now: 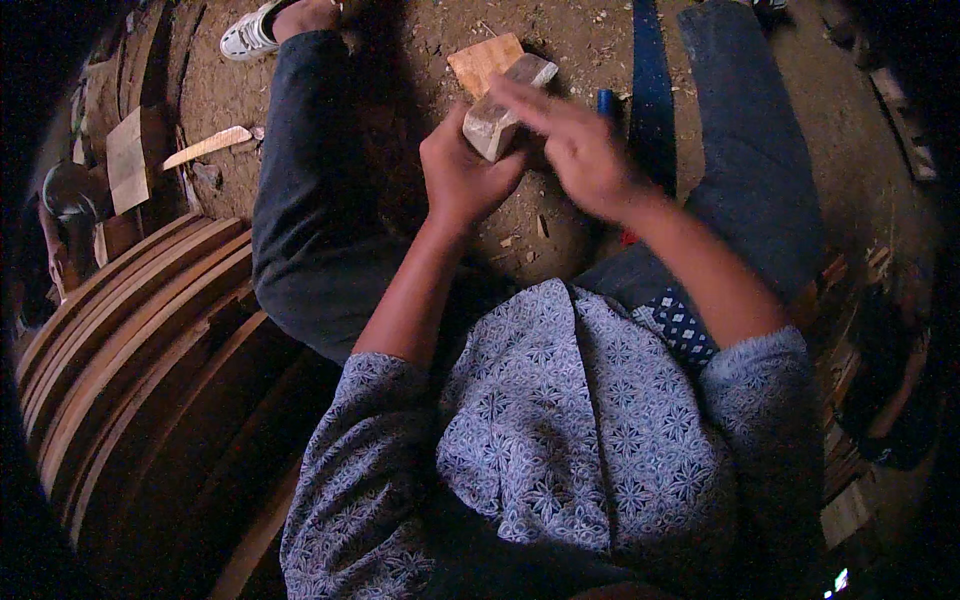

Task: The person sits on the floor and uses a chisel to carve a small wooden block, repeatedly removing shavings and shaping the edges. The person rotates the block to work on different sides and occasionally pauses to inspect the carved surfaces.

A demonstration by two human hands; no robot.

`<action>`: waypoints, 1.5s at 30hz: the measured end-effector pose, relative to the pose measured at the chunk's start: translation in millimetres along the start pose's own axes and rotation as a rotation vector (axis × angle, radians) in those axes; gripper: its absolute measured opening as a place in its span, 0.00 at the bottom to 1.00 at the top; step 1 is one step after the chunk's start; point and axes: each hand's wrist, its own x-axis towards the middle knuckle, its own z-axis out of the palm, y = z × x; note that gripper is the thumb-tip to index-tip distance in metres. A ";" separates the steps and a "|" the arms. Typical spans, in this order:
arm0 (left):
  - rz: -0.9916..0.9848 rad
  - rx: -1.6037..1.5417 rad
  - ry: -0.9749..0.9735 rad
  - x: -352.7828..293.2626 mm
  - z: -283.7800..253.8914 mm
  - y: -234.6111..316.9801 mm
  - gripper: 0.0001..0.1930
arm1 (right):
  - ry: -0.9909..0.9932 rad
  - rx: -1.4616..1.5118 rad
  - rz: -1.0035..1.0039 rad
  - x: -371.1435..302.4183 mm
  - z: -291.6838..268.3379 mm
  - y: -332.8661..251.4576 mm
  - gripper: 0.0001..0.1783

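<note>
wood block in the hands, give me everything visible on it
The wood block is a pale, rough-cut chunk, roughly rectangular, with a greyish top face and a lighter end facing the camera. It is tilted, held above the dirt floor between the knees. The left hand grips its lower end; the right hand lies across its top, fingers blurred.

1. The block (pixel 503 108) is a small, pale chunk of wood, roughly rectangular, with flat sawn faces and blunt corners.
2. It is tilted, its near end lower and to the left, its far end raised toward the right.
3. It is held off the ground, far in the scene and about the middle between left and right.
4. The left hand (pixel 462 175) grips its near end from below and the side.
5. The right hand (pixel 580 150) lies over its far part, with fingers (pixel 530 100) stretched flat across the top face; this hand is blurred.
</note>
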 end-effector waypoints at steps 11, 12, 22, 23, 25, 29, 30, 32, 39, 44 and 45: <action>-0.032 0.066 -0.016 -2.0 -3.7 7.3 0.18 | 0.171 -0.005 0.027 14.3 3.8 22.8 0.30; -0.043 0.095 -0.009 -0.3 -3.8 6.4 0.18 | 0.002 0.031 0.053 -0.6 7.7 -1.2 0.30; 0.001 -0.016 -0.003 -2.8 -3.4 -1.0 0.19 | -0.020 0.103 0.047 -4.1 2.0 -13.1 0.29; -0.012 -0.058 0.006 1.1 -0.2 0.8 0.19 | 0.074 0.136 0.066 2.7 -3.4 26.9 0.28; -0.030 -0.002 -0.002 3.0 -0.7 1.4 0.19 | 0.168 0.084 0.083 4.2 -1.6 43.8 0.27; -0.030 0.012 -0.009 -0.6 -3.1 6.6 0.18 | -0.053 0.212 -0.088 -4.2 3.3 2.5 0.26; -0.028 0.000 -0.003 2.4 -1.5 7.1 0.19 | 0.058 0.168 -0.051 -4.5 3.0 48.9 0.26; -0.024 -0.017 0.012 9.2 1.3 2.0 0.20 | 0.187 0.154 0.082 14.6 -6.5 46.6 0.26; -0.061 0.000 0.005 2.2 -2.9 6.6 0.20 | 0.113 0.009 0.179 15.3 -16.7 36.5 0.26; -0.093 0.024 -0.012 2.8 -1.2 6.5 0.20 | 0.056 0.074 0.039 4.2 3.2 4.1 0.29; -0.059 -0.029 0.018 5.5 0.1 5.6 0.19 | 0.096 0.126 0.140 12.0 -9.0 28.4 0.29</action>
